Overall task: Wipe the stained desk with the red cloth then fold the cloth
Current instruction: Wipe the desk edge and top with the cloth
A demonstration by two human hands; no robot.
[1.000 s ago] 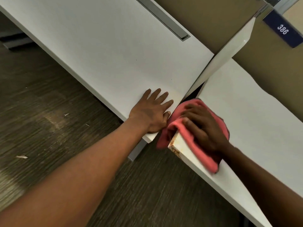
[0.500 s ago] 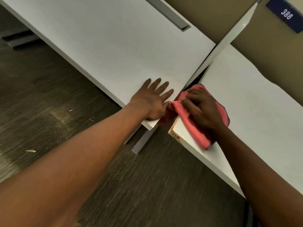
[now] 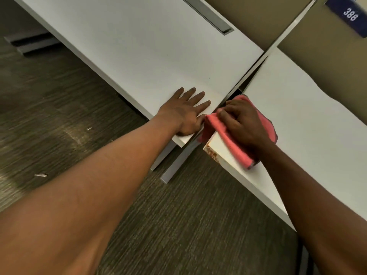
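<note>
Right hand (image 3: pixel 243 124), fingers curled pressing red cloth (image 3: pixel 228 136), has slid it toward 11 o'clock along desk (image 3: pixel 317 120) corner; edge stain (image 3: pixel 212 154) now uncovered, unwiped. Left hand (image 3: pixel 186 111) stays spread flat.

Counting now: two white tabletops, a left tabletop (image 3: pixel 139 46) and a right tabletop (image 3: pixel 307 126), meeting at a narrow gap. Two bare hands, the left hand (image 3: pixel 185 112) and the right hand (image 3: pixel 241 123). One red cloth (image 3: pixel 234 143), a single piece. One rusty brown stain (image 3: pixel 212 154) that I can make out, on the near corner edge of the right tabletop. One grey slot (image 3: pixel 208 15) set into the left tabletop. One dark blue sign (image 3: pixel 350 14) reading 386. Two grey legs (image 3: pixel 176 165) show under the corners. A few pale scraps (image 3: pixel 40 175) lie on the floor; three I can count.
</note>
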